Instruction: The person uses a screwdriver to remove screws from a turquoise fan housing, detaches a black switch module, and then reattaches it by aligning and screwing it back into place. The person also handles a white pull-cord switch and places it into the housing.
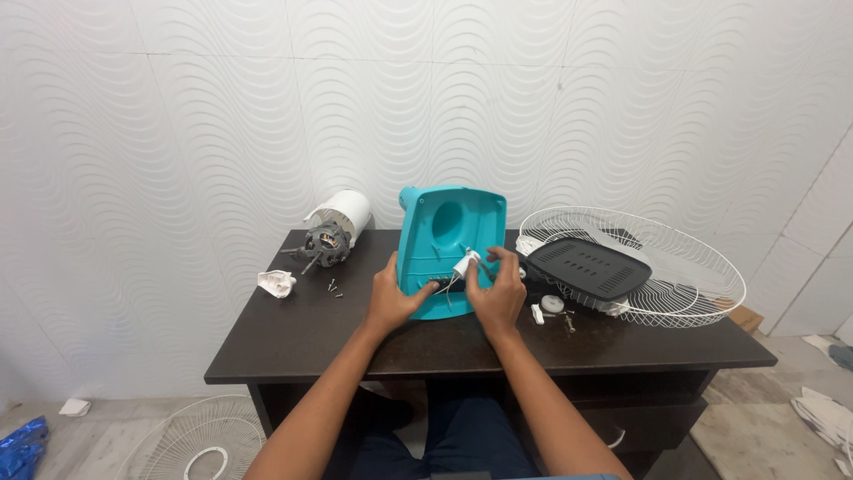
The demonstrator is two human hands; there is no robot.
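Both forearms are reaching up from the near edge of the counter toward its middle, bare from the elbows and angling inward so that the wrists are sitting close together. The left hand (394, 300) is lying palm down, fingers spread and curling forward, its thumb pointing toward the other hand. The right hand (499, 292) is sitting just beside it, slightly farther from the near edge, knuckles up, with its fingers (496, 260) bending and pinching together at the tips. The two hands are staying apart, not touching, wrists nearly level.
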